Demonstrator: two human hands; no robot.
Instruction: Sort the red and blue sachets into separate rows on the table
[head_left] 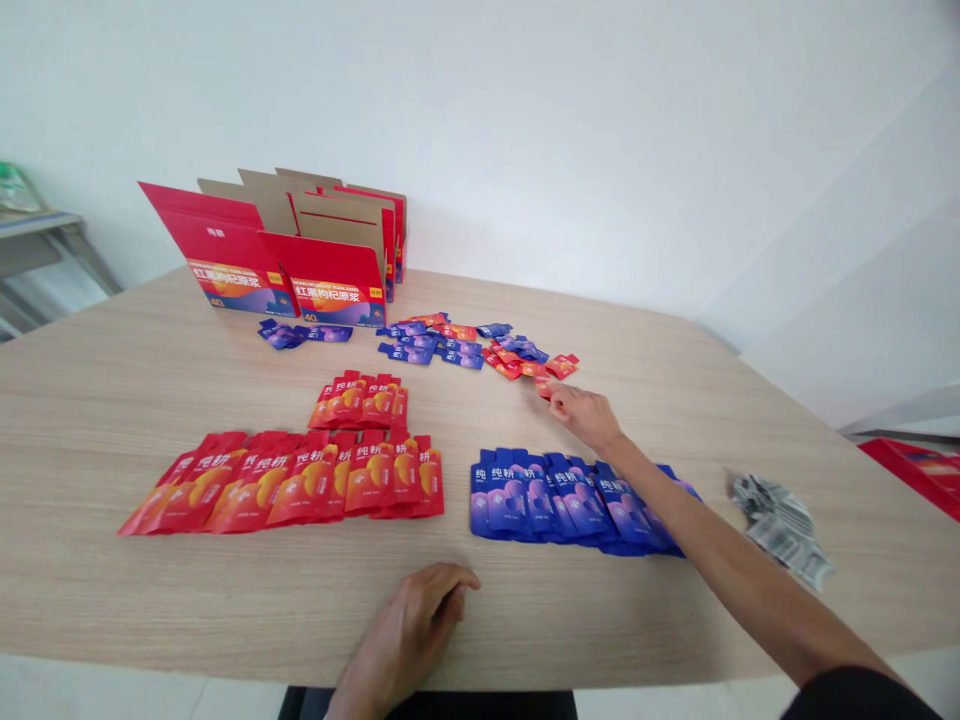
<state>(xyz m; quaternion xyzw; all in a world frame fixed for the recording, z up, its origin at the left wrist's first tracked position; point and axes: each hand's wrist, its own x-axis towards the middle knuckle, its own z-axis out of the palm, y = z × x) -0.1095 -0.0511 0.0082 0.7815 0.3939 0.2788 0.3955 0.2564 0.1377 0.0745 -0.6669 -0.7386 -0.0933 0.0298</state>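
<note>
My right hand [585, 415] reaches across the table, its fingers pinched on a red sachet [543, 388] at the near end of a loose pile. Red sachets [504, 362] and blue sachets [409, 345] lie mixed in that pile. Under my right forearm runs an overlapping row of blue sachets [536, 500], partly hidden by the arm. My left hand [412, 625] rests near the front edge with its fingers curled in and nothing visible in them. A long row of red sachets [300, 482] lies in front of it, with a smaller red group [360, 400] behind.
Several red cardboard boxes [337, 275] stand with lids up at the back left. A few blue sachets [304, 334] lie before them. Crumpled printed plastic [784, 530] is on the right, near another red box [919, 470]. A white wall [562, 150] closes off the back.
</note>
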